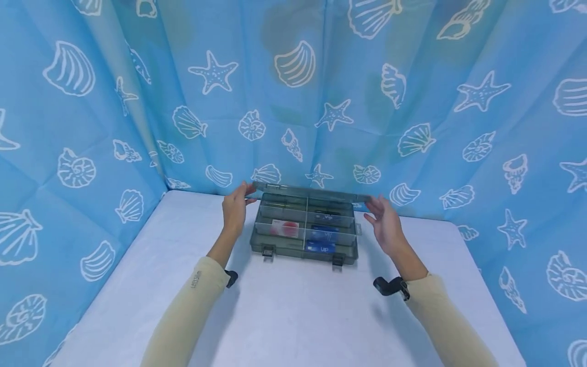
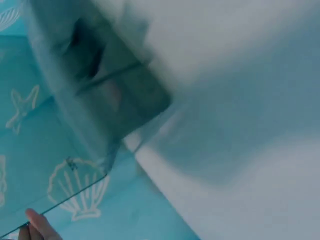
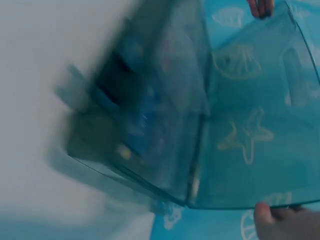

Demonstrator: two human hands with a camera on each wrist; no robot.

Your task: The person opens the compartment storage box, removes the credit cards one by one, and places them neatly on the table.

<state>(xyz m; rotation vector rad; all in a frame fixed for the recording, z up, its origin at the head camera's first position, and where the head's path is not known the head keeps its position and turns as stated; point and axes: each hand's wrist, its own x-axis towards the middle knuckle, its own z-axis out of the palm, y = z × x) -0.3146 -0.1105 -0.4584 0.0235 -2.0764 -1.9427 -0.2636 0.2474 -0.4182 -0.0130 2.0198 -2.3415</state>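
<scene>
A grey see-through divided storage box (image 1: 286,252) sits on the white table with its hinged lid (image 1: 312,192) raised at the back. My left hand (image 1: 235,209) pinches the lid's left edge. On the opposite edge, my right hand (image 1: 387,224) holds the lid between thumb and fingers; the right wrist view shows this right thumb (image 3: 262,214) on the rim. Inside, a red and white packet (image 1: 285,228) lies in a left compartment. Several blue packets (image 1: 321,246) fill compartments on the right. Two latches (image 1: 337,262) hang down at the front.
The white-covered table (image 1: 302,311) extends in front of the box. Behind it and on both sides hangs a blue curtain (image 1: 293,102) with white shells and starfish, close to the back edge. A black wrist camera (image 1: 390,286) sits on the right wrist.
</scene>
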